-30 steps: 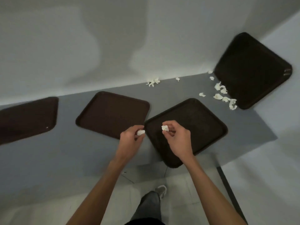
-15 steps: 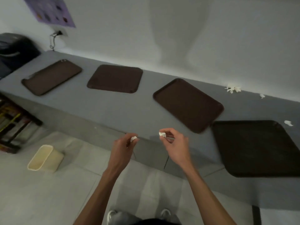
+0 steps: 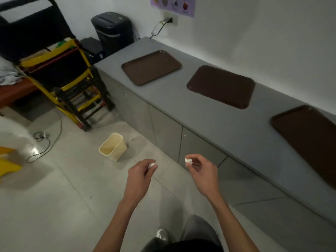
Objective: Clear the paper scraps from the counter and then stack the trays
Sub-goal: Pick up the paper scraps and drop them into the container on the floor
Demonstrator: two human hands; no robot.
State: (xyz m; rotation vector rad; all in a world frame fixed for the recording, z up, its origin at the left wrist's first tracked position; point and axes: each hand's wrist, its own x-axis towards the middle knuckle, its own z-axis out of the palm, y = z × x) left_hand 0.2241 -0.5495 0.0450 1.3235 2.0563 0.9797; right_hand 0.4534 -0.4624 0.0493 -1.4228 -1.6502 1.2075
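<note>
My left hand point(image 3: 141, 176) pinches a small white paper scrap point(image 3: 152, 165) over the floor. My right hand point(image 3: 202, 171) pinches another white paper scrap point(image 3: 188, 160) in front of the cabinet doors. Three brown trays lie flat on the grey counter point(image 3: 218, 120): the far tray point(image 3: 151, 67), the middle tray point(image 3: 221, 86) and the near tray point(image 3: 309, 140) at the right edge of view. A cream waste bin point(image 3: 113, 146) stands open on the floor, ahead and left of my hands. The counter part in view carries no scraps.
A yellow and black folding cart point(image 3: 61, 73) stands left of the counter's end. A black shredder bin point(image 3: 113, 31) sits behind it by the wall. A cable point(image 3: 45, 142) runs over the tiled floor. My shoe point(image 3: 162, 234) shows below.
The view has swung left, away from the scrap-strewn end of the counter. Both hands, each still pinching a scrap, now hang over the floor, with the waste bin closer ahead.
</note>
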